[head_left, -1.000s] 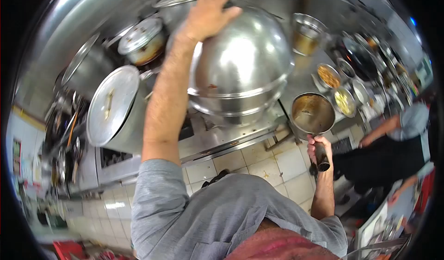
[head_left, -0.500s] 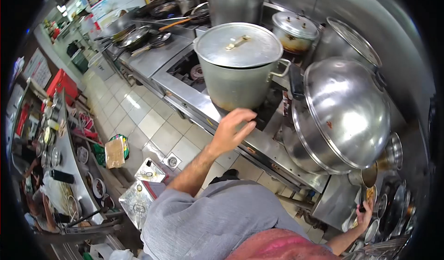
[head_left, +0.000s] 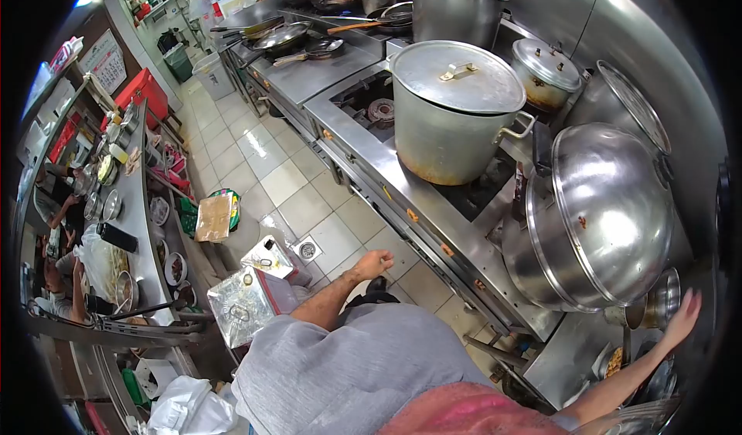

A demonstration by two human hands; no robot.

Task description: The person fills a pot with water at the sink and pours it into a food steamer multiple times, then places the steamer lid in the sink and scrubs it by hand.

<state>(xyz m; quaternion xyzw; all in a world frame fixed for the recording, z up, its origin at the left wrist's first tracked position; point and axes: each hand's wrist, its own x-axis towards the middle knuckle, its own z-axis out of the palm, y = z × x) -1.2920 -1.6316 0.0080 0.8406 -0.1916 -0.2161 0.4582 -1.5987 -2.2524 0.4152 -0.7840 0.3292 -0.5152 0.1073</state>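
My left hand (head_left: pixel 374 264) hangs over the tiled floor beside the stove front, its fingers curled in, with nothing visible in them. My right hand (head_left: pixel 683 317) reaches out at the far right, fingers stretched and slightly blurred. It is nearest to a shiny metal pot (head_left: pixel 665 297) and a small saucepan (head_left: pixel 638 312) with a dark handle pointing down. Above these, a large domed steel lid or bowl (head_left: pixel 614 203) leans tilted over another big vessel. A tall lidded stockpot (head_left: pixel 456 126) stands on the burner in front of me.
Pans (head_left: pixel 284 37) and another large pot (head_left: pixel 456 13) stand farther along the stove. A dented pot (head_left: pixel 545 79) sits behind. Metal tins (head_left: pixel 246 303) and a cardboard piece (head_left: pixel 216 217) are at left, near a counter (head_left: pixel 147 265) where other people stand.
My left hand has dropped away from the stockpot, and its fingers have curled. My right hand has let go of the dark handle and moved up and outward. The view has shifted.
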